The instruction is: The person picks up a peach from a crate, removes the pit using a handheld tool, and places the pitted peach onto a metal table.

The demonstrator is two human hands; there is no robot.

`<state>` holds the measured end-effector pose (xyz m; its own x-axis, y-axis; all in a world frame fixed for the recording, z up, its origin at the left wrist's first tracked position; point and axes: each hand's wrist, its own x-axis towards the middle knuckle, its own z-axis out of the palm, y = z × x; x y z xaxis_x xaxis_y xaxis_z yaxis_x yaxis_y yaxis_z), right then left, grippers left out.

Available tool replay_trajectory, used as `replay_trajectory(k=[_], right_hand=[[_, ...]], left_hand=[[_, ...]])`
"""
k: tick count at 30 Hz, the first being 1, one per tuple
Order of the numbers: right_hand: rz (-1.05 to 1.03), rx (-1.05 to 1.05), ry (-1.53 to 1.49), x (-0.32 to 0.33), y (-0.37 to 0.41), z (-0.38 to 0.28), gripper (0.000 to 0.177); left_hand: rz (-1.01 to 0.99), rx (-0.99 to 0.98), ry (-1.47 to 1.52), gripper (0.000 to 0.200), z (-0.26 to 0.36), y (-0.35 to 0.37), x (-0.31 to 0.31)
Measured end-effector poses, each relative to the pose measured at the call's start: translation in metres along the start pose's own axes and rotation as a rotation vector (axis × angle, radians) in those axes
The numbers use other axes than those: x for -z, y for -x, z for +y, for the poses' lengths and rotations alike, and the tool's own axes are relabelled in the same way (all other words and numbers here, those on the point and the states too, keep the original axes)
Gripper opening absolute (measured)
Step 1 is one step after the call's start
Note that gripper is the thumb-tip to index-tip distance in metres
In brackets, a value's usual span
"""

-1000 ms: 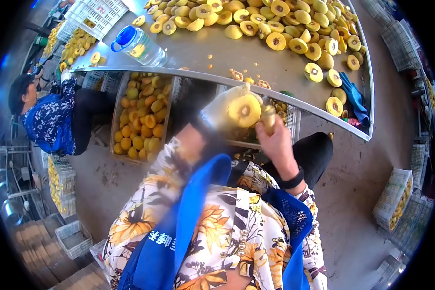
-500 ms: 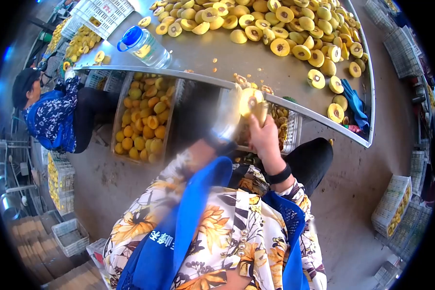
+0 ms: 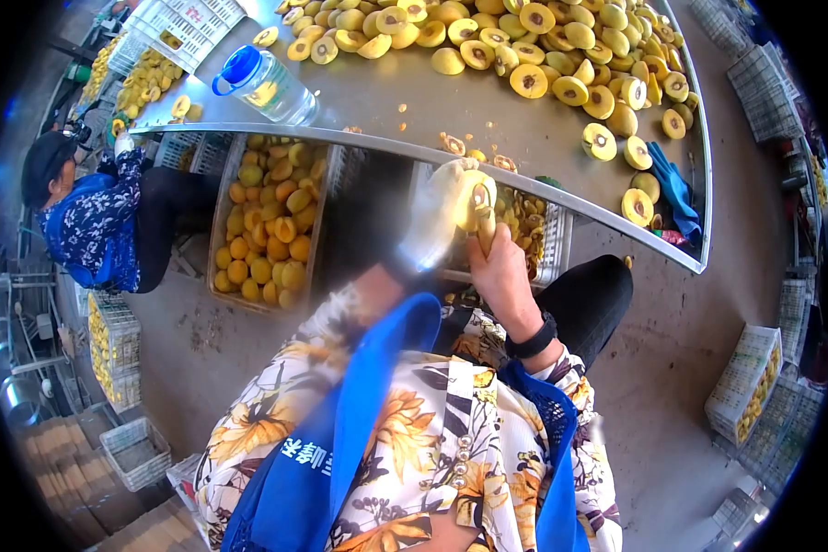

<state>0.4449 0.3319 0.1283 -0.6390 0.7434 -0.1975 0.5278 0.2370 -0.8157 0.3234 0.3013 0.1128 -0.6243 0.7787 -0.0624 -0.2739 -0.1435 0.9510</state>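
Observation:
A halved yellow fruit (image 3: 475, 195) with a brown centre is held at the table's front edge. My left hand (image 3: 435, 212), in a pale glove, is wrapped round its left side. Bare and closed, my right hand (image 3: 503, 276) grips the handle of a small tool (image 3: 485, 219) whose upper end lies against the fruit's cut face. Below my hands a pale crate (image 3: 552, 244) holds fruit scraps. Small brown pits and scraps (image 3: 453, 144) lie on the table just beyond the fruit.
On the metal table (image 3: 386, 106) are many halved fruits (image 3: 529, 81), a blue-capped bottle (image 3: 269, 85) and a blue glove (image 3: 673, 193). A crate of orange fruit (image 3: 267, 230) stands below, left. Another person (image 3: 87, 212) sits at far left. Stacked crates (image 3: 745, 382) stand right.
The fruit's cut face has turned more to the side, and the tool now sits against it more upright. Both hands have shifted slightly. The whole view has shifted a little.

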Motion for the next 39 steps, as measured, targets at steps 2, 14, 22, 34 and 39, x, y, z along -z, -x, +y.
replay_trajectory(k=[2,14,22,34,39], right_hand=[[-0.032,0.002,-0.018,0.003,0.004,-0.004,0.027],[-0.286,-0.251,-0.396,0.007,0.002,0.002,0.014],[-0.427,-0.364,-0.763,-0.006,0.006,0.007,0.009],[-0.391,-0.489,-0.808,-0.023,0.014,-0.003,0.005],[-0.222,-0.269,-0.484,-0.046,0.008,0.010,0.010]], left_hand=[[-0.040,-0.084,-0.153,0.041,0.001,0.001,0.001],[-0.244,0.041,-0.113,0.035,0.009,-0.007,0.008],[-0.008,0.175,-0.025,0.029,-0.006,0.002,0.011],[0.063,0.590,0.328,0.034,-0.035,-0.011,0.014],[0.141,0.425,0.200,0.033,-0.044,-0.014,0.024]])
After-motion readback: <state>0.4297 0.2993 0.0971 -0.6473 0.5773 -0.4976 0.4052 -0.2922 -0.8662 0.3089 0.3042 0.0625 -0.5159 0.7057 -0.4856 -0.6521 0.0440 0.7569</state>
